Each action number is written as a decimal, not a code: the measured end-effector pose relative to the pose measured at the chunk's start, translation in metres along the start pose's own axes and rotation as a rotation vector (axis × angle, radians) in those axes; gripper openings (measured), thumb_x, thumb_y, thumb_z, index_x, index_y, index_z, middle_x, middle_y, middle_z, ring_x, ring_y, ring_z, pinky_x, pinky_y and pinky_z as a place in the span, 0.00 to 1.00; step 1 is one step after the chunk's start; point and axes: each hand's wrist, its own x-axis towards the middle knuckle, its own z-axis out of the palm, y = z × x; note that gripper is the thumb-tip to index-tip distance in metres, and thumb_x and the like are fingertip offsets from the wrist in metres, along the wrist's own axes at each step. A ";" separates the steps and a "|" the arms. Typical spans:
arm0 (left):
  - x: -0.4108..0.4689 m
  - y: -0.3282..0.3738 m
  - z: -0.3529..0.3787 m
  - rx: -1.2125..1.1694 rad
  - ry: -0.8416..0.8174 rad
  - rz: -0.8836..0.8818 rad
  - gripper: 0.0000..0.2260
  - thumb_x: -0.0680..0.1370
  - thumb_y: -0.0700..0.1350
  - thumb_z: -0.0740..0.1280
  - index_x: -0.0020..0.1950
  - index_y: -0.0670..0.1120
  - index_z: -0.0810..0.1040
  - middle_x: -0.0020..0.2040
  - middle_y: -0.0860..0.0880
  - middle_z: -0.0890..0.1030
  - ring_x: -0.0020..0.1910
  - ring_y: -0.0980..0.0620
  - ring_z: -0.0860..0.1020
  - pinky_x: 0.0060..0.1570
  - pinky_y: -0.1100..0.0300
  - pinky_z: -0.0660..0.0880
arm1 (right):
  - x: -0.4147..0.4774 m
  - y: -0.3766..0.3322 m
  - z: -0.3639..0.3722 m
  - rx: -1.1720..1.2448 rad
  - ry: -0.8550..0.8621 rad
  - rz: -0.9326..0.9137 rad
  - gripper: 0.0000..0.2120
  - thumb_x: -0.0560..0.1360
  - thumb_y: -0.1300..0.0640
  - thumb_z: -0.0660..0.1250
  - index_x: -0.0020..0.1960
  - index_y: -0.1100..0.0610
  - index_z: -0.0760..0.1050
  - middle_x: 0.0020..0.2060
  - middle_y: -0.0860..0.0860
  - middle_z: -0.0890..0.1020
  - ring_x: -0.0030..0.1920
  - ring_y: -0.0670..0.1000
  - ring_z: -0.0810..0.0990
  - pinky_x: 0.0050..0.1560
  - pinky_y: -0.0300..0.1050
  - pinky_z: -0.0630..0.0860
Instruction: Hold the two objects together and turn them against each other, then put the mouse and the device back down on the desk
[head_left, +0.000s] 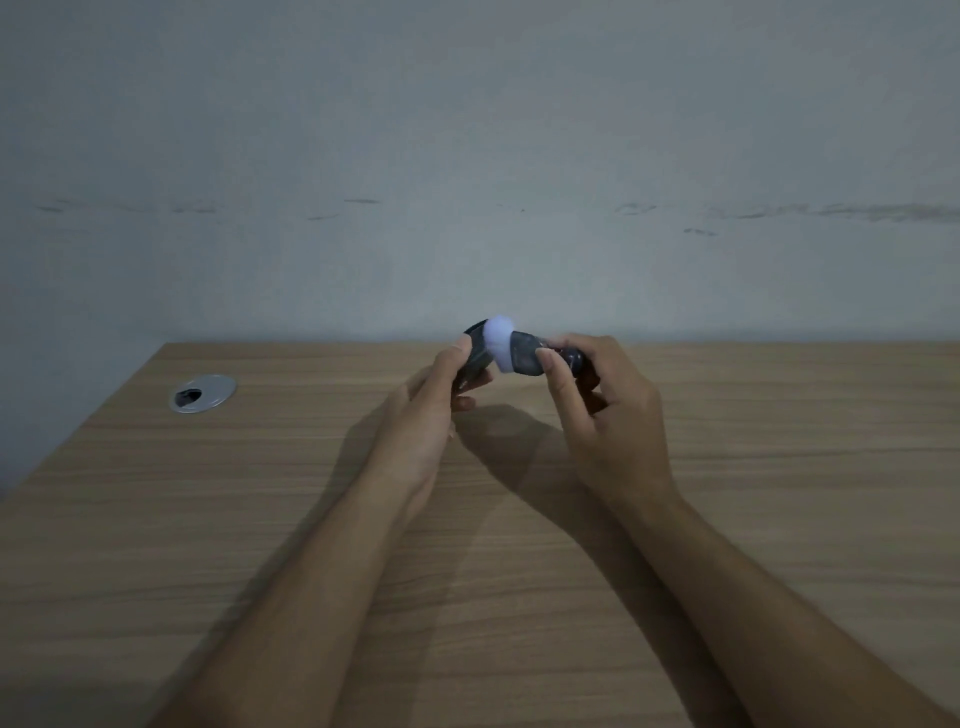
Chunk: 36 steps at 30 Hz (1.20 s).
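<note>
Both hands are raised above a wooden table (208, 519), close together near its far edge. My right hand (608, 410) grips a small dark bottle (524, 353) lying sideways, with a white rounded tip (500, 340) pointing left. My left hand (431, 410) holds a dark cap (474, 358) right against that white tip, thumb on top and fingers curled beneath. Whether the cap is on the tip or just off it is blurred.
A round silver cable grommet (202, 393) is set into the table at the far left. A pale, scuffed wall (467, 156) rises directly behind the table's far edge. The table's left edge slants toward me.
</note>
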 end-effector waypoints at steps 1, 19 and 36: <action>0.002 -0.002 -0.001 -0.007 -0.005 0.001 0.17 0.81 0.63 0.70 0.54 0.52 0.91 0.51 0.55 0.91 0.47 0.54 0.81 0.45 0.53 0.69 | -0.001 0.000 0.002 -0.005 0.014 -0.006 0.08 0.85 0.58 0.72 0.62 0.58 0.84 0.50 0.49 0.86 0.43 0.42 0.82 0.42 0.37 0.77; 0.003 -0.007 -0.007 0.029 -0.107 0.025 0.23 0.73 0.65 0.78 0.50 0.45 0.92 0.47 0.48 0.91 0.44 0.50 0.83 0.50 0.53 0.78 | 0.005 0.020 -0.006 -0.067 0.008 0.166 0.06 0.83 0.52 0.74 0.59 0.50 0.87 0.47 0.43 0.87 0.40 0.38 0.80 0.44 0.35 0.74; 0.007 -0.037 -0.003 0.935 0.321 0.421 0.26 0.70 0.70 0.74 0.51 0.50 0.77 0.52 0.52 0.80 0.56 0.47 0.76 0.53 0.55 0.69 | -0.012 0.004 0.002 -0.861 -0.545 0.124 0.17 0.86 0.43 0.59 0.71 0.40 0.79 0.56 0.53 0.73 0.57 0.57 0.79 0.51 0.53 0.81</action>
